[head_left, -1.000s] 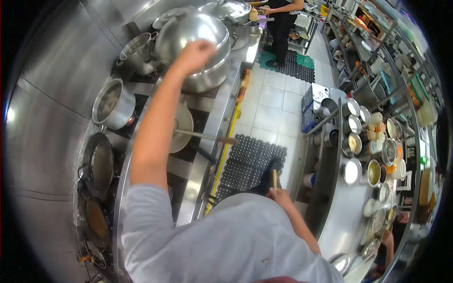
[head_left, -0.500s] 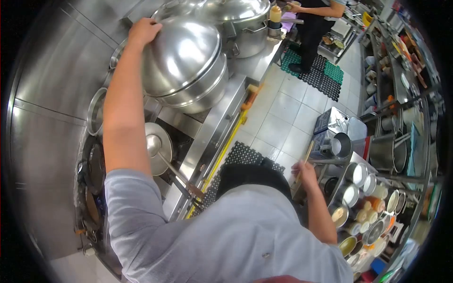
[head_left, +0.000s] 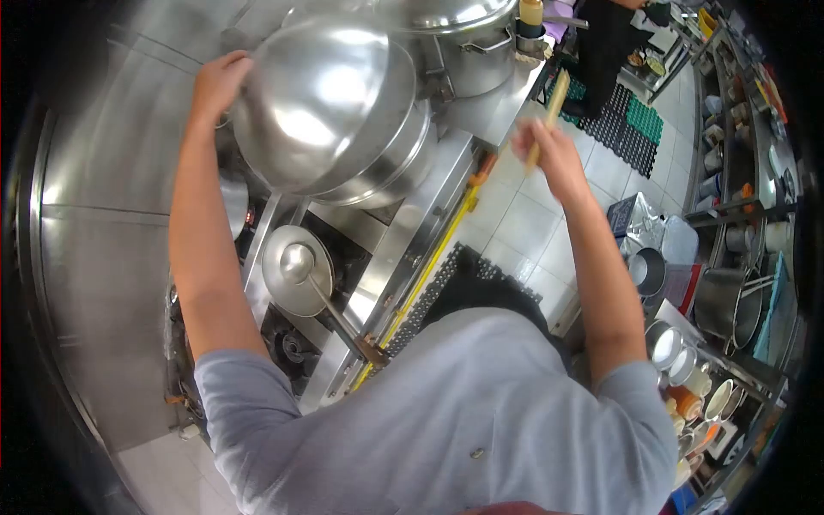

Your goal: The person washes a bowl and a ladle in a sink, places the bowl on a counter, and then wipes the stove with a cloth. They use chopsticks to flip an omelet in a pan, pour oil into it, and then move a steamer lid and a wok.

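- Nearest the camera is the person's own grey shirt (head_left: 446, 421), filling the bottom of the view, with both bare arms reaching forward from its short sleeves.
- Just beyond the left shoulder, a ladle (head_left: 300, 266) lies bowl-up across a round flat lid (head_left: 279, 287) on the stove, its long handle pointing back toward the person.
- A yellow rail (head_left: 429, 262) runs along the front edge of the steel tabletop (head_left: 403, 232), above a black floor mat (head_left: 481, 275) on pale tiles.
- To the right, a shelf rack holds metal pots (head_left: 721, 300) and small containers (head_left: 687, 386).
- The right hand (head_left: 549, 150) is raised over the aisle, its grip closed around wooden chopsticks (head_left: 549, 107), which point up and away.
- Farther on, the left hand (head_left: 219, 81) grips the far left edge of a large domed steel lid (head_left: 326, 103), tilted up off the wide steamer pot (head_left: 386, 167) beneath it.
- Behind stands another big lidded pot (head_left: 468, 43), and another person in dark clothes (head_left: 601, 43) is at the far end.
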